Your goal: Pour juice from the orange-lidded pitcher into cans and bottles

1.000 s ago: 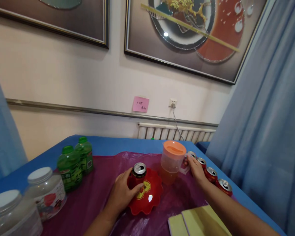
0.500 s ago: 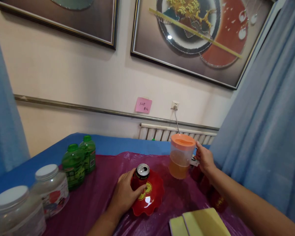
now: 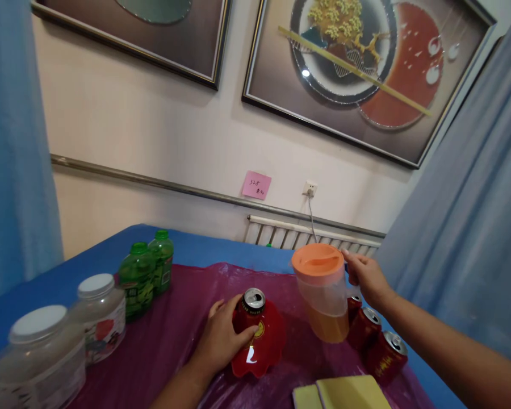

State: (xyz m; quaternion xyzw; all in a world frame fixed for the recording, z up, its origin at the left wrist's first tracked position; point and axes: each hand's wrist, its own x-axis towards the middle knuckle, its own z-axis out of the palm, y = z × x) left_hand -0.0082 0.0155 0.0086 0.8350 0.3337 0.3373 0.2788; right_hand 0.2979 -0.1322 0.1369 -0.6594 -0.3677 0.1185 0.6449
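My left hand [image 3: 225, 335] is wrapped round a dark red drink can [image 3: 249, 312] with an opened top. The can stands upright over a red scalloped plate [image 3: 269, 352]; my hand hides its lower part. My right hand [image 3: 368, 278] grips the handle of a clear pitcher [image 3: 323, 298] with an orange lid. Amber liquid fills the pitcher's lower part, and the pitcher leans, its top to the left. Right of it stand several red cans [image 3: 385, 358], one partly hidden behind the pitcher.
Two green bottles [image 3: 138, 281] and two white-lidded jars [image 3: 100, 318] line the left side. A folded yellow cloth [image 3: 349, 392] lies at the front. Purple plastic sheeting [image 3: 170, 341] covers part of the blue table surface [image 3: 204, 250]. Blue curtains [image 3: 472, 227] hang at both sides.
The pitcher, upright earlier, now tilts with its top to the left and its base to the right. The red cans at right show more fully. The view has shifted slightly.
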